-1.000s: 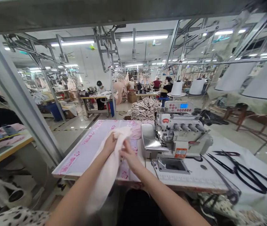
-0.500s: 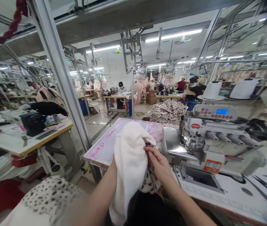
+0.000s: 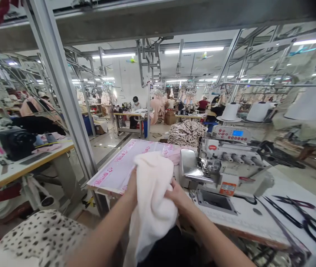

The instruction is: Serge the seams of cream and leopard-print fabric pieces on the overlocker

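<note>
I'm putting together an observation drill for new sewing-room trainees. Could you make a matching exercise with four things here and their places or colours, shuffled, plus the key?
Things
1. White cloth
2. Large black scissors
3. Control-panel screen
4. Pale purple sheet with pink print

Places or colours
A. Lit blue
B. Left of the sewing machine
C. Between the left hand and right hand
D. Right of the sewing machine

Right pairs
1-C, 2-D, 3-A, 4-B
</note>
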Tool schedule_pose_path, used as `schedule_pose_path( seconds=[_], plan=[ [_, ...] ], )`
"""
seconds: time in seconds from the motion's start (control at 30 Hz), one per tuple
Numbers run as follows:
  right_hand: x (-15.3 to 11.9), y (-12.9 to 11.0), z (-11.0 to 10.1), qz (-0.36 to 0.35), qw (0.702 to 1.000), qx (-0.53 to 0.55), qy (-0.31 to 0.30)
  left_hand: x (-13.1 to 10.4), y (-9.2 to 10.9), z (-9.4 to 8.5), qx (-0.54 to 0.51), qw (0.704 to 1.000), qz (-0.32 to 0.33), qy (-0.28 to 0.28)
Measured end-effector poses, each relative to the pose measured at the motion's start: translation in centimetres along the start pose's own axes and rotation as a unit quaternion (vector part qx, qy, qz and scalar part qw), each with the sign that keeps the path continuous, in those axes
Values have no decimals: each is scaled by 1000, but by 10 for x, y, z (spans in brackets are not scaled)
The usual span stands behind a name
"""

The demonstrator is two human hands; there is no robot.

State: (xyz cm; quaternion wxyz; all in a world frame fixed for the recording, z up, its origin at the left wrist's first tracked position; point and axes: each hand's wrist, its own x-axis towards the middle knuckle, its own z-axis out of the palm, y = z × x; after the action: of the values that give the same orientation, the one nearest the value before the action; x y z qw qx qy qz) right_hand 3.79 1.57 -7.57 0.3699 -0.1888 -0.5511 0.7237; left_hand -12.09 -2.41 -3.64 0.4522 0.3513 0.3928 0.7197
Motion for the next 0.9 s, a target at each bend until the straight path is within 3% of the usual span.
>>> schedule_pose_path(
  seconds=[0.1, 0.2, 0.27, 0.37, 0.43, 0.53, 0.6, 0.7, 0.8, 0.83, 0.9],
  plan=[
    [-8, -41, -19, 68, 997, -13, -37, 13, 36, -27, 0, 995, 79, 63],
    [-19, -92, -38, 75, 996, -49, -27, 11, 86, -60, 23, 981, 152, 115],
    [-23, -123, -44, 65, 994, -92, -14, 0, 115, -76, 123, 969, 175, 123],
    [-14, -153, -44, 12, 978, -205, 46, -8, 145, -90, 311, 921, 193, 135],
    [2, -158, -41, -49, 929, -352, 100, -2, 155, -97, 371, 899, 184, 141],
    [30, -150, -40, -128, 780, -602, 110, 17, 161, -110, 443, 870, 156, 147],
    [42, -147, -39, -153, 718, -672, 90, 24, 165, -118, 481, 853, 138, 150],
    [47, -156, -32, -214, 693, -673, 141, 16, 178, -124, 488, 853, 116, 143],
    [48, -172, -16, -361, 652, -618, 251, 2, 200, -125, 495, 846, 141, 138],
    [48, -177, -11, -375, 652, -606, 259, -1, 208, -126, 526, 822, 161, 147],
    [48, -186, -5, -314, 684, -621, 218, -7, 225, -128, 625, 733, 197, 182]
  ],
)
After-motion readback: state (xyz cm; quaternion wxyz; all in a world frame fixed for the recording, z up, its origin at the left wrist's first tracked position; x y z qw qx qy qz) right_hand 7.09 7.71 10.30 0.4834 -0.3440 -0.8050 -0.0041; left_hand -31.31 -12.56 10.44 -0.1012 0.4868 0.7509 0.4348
